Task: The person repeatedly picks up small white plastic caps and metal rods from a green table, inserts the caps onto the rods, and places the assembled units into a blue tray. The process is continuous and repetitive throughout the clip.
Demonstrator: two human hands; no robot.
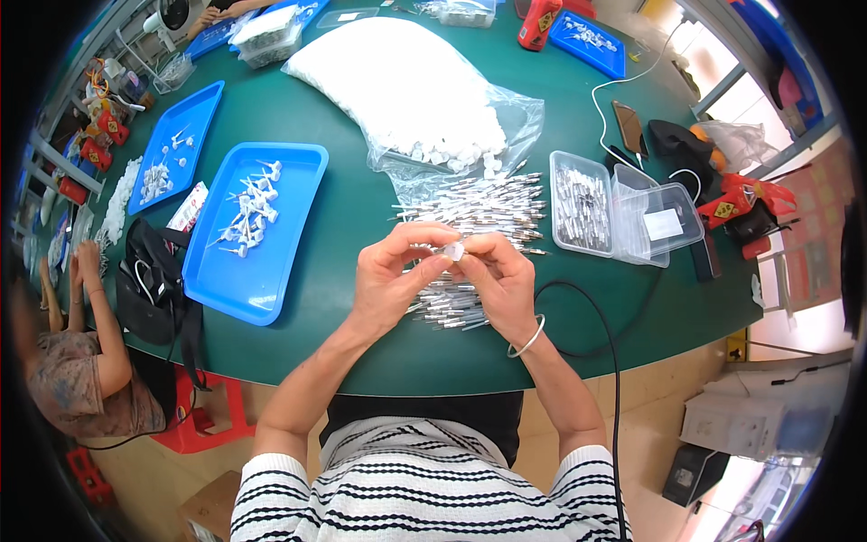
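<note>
Both of my hands meet above the green table. With pinched fingertips, my left hand [388, 275] and my right hand [501, 280] hold a small white plastic cap [454, 252] between them. Whether a metal pin is also in the fingers is hidden. Behind and below the hands lies a loose heap of thin metal pins [488, 206]. A large clear bag of white caps [406, 90] spills its contents just beyond the heap. To the left, a blue tray [262, 303] carries several assembled pieces, white heads on thin stems [253, 210].
Right of the heap stands a clear plastic box of pins [582, 203] beside its lid [664, 221]. A black cable [601, 312] loops near my right wrist. A black bag [149, 280], a second blue tray [176, 149] and a seated person [90, 370] are at left; a phone [629, 126] lies at right.
</note>
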